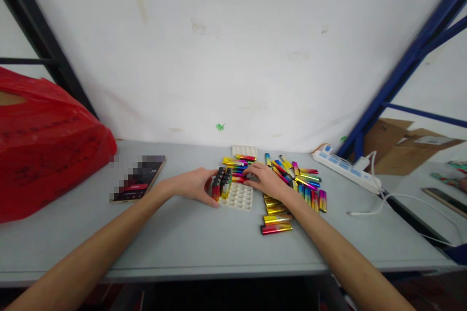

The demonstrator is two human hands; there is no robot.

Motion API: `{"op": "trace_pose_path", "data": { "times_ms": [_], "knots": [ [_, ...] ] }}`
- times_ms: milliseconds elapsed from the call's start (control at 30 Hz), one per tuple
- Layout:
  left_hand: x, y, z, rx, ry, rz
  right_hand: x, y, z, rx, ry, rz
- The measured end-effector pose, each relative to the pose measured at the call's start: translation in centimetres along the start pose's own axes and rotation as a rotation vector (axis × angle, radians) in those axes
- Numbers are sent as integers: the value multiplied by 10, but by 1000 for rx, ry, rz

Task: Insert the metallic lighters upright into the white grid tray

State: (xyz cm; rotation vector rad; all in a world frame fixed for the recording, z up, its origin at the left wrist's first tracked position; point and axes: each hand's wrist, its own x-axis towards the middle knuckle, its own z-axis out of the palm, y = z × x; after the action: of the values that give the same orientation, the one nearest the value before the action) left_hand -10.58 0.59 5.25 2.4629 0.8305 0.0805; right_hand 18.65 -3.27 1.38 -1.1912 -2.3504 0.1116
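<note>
Several lighters (221, 183) with black tops stand upright, close together, in a pale tray (241, 196) with rows of round pockets. My left hand (199, 185) is at their left side, thumb in front and fingers behind, spread apart round the group. My right hand (268, 180) is at the right end of a row of shiny lighters (239, 167) lying flat behind the tray. Its thumb and fingertips are bent in at the end of a red lighter (238, 180). The right palm and forearm hide part of the loose lighters.
More shiny lighters (306, 183) lie heaped at the right, with a column of them (276, 228) nearer the front. A second tray (244, 150) is by the wall. A phone (140, 182) and red bag (51, 146) are left; a power strip (346, 171) and cable are right.
</note>
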Motion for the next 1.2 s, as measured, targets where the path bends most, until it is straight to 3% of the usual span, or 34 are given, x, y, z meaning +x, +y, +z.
{"op": "trace_pose_path", "data": {
  "times_ms": [400,567,733,933,1033,1200],
  "knots": [
    [-1,3,0,37,12,-13,3,-1,-6,-94,-106,44],
    [-1,4,1,48,25,-16,0,1,-5,-24,-32,33],
    [-1,5,0,68,39,-56,-2,17,-9,350,132,166],
    [6,5,6,116,118,-135,3,26,-11,923,469,385],
    [9,5,11,169,178,-172,6,11,-16,1062,480,445],
    [9,5,13,210,172,-177,7,-19,-22,1273,354,453]
  ]
}}
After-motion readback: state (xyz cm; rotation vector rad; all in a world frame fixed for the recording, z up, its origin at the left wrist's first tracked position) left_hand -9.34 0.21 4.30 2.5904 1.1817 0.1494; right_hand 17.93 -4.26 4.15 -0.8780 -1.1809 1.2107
